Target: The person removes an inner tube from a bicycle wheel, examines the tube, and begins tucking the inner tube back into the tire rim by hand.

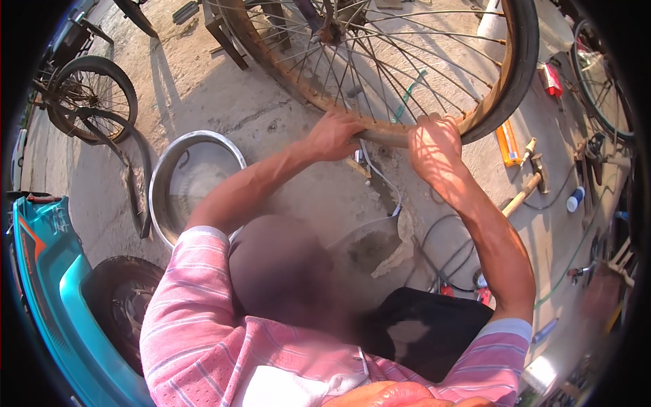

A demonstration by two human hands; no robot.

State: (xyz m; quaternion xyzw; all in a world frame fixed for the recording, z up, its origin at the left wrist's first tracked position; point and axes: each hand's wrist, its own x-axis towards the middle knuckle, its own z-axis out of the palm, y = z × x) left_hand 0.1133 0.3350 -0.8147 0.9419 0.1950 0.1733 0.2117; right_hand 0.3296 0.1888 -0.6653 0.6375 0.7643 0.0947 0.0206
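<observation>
A spoked bicycle wheel (pixel 386 133) with a rusty brown rim stands before me at the top of the view. Its black tyre (pixel 525 68) shows along the right side, and the spokes run up to a rusty hub (pixel 331 32). My left hand (pixel 333 136) is closed around the lower edge of the wheel, left of its lowest part. A short way to the right, my right hand (pixel 436 146) grips the same edge with its fingers curled over the rim. Whether each hand holds rim, tyre or both is hard to make out.
A round metal basin (pixel 157 193) with water is on the ground to the left, beside a long black rubber strip (pixel 139 169). A teal vehicle panel (pixel 57 298) stands at lower left. At right lie a hammer (pixel 525 193), an orange box (pixel 506 144) and loose cables.
</observation>
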